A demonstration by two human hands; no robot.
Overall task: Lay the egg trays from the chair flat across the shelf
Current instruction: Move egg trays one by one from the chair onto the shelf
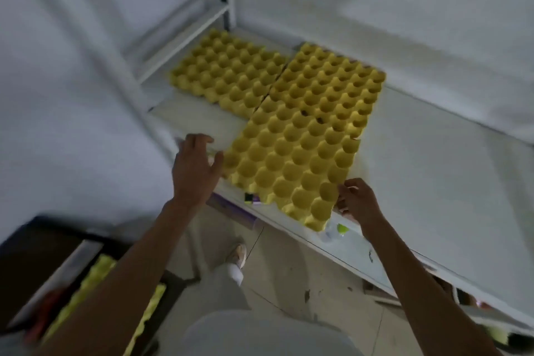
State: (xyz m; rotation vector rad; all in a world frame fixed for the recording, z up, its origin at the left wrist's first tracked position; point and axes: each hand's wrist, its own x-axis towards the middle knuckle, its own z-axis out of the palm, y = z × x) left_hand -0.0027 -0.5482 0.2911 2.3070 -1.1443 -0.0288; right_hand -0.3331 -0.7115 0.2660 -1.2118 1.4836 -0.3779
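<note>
More yellow trays [98, 277] waited on the chair [34, 263] nearby. At the shelf's [433, 182] front edge, the right hand [357, 199] pinched the near tray's [291, 165] corner; the left hand [196, 165] lay open beside it. Two trays sat farther back. Next, likely nudging it square.

Three egg trays [300, 136] flat on shelf [433, 182]: one far left, two right, edges touching.
</note>
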